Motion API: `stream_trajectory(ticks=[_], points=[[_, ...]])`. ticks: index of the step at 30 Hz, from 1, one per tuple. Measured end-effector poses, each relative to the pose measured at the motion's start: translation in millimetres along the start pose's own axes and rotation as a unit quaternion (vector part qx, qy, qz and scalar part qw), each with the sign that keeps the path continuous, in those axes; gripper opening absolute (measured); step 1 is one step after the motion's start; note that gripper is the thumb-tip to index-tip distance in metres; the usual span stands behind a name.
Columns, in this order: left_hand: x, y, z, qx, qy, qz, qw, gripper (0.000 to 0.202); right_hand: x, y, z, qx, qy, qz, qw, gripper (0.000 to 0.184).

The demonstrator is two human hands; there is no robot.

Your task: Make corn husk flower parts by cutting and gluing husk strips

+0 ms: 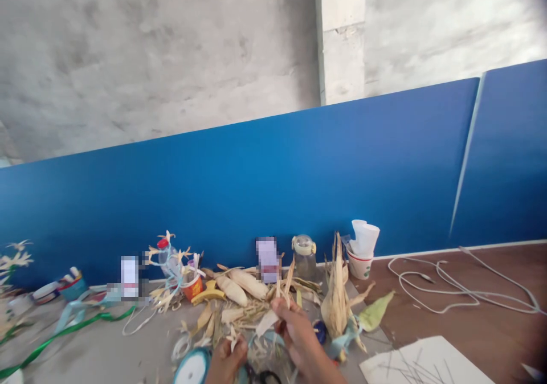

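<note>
Pinching a pale husk strip (265, 322) between closed fingers, a person's right hand (299, 334) works at the near edge of a cluttered tabletop (106, 352). The left hand (225, 362) sits just beside it, fingers curled tight on a small husk scrap (233, 341).

Along the far edge, against a blue partition (299, 184), stand several containers:
- a paper cup (360, 265) stuffed with white folded cups or paper;
- a glass jar (304, 257) with a pale lid, its contents too unclear to tell;
- an orange cup (193, 286) holding thin sticks;
- a red-capped plastic bottle (164, 257).

A husk bundle (335, 299) rises upright to the right of the hands, and loose husks are heaped before them. A ribbon spool (191, 369) touches the near edge by the left hand, and a green ribbon (64, 330) trails toward the left edge.

The right side is more open, carrying only a looped white cable (448, 288) and a paper sheet (423, 364) at the near edge. The cup's printed mark is too small to read.
</note>
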State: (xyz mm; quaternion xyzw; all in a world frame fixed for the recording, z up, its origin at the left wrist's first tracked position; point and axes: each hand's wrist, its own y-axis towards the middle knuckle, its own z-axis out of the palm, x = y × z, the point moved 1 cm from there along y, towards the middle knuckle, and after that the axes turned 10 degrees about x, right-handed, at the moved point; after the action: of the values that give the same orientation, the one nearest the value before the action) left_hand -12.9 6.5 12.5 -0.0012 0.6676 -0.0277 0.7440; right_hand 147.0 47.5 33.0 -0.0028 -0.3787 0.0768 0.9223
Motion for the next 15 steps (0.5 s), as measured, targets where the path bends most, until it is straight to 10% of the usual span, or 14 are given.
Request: stream_trajectory(ticks=[15], points=[[-11, -10, 17.4, -0.002, -0.127, -0.013, 0.992, 0.035, -20, -9, 16, 0.037, -0.121, -0.077, 0.989, 0.033]])
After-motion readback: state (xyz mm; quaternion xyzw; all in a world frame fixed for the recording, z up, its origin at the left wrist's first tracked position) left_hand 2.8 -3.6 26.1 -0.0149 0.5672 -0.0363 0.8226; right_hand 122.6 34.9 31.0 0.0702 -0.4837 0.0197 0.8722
